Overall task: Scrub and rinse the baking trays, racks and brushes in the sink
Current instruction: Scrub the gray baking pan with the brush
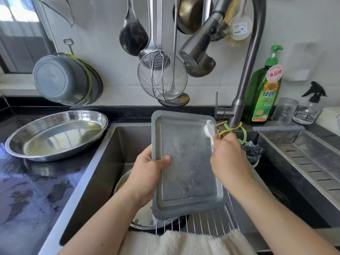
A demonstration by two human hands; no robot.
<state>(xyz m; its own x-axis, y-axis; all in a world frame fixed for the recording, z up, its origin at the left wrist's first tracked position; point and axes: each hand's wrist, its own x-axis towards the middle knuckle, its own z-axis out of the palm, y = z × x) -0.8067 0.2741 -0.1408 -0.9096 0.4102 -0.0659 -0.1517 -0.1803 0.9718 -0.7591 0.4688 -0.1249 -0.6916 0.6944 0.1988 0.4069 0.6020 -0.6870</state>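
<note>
Head view, looking down into the sink [103, 162]. A grey rectangular baking tray [185, 162] is held tilted above the basin, its far short edge raised toward the faucet [197, 46] and its near edge lying just over a wire rack [207, 222] that spans the front of the sink. No water is seen running from the spray head.

Handling, as judged from this view: the tray is thin sheet metal, so it should be stiff and fairly light, and its streaked, wet-looking surface suggests it is slippery. The raised rim along the long sides offers the surest hold; a thumb over the rim with fingers underneath resists the sideways push of scrubbing.

Left hand [147, 179]: its grip is a clamp on the left long edge of the tray, thumb pressed flat on the upper face and the fingers hidden beneath. The forearm enters from the lower left, wrist roughly straight.

Right hand [228, 159]: its grip is closed around the handle of a white brush [208, 128], whose head touches the tray's far right corner. The knuckles face the camera; the fingertips cannot be seen. The forearm comes in from the lower right, crossing above the rack.

Surroundings: a steel bowl [139, 216] lies in the basin under the tray; a round steel dish [55, 133] rests on the dark wet surface to the left; a green detergent bottle [265, 89] stands beside the faucet base; a cream towel [184, 242] lies along the near sink edge.
</note>
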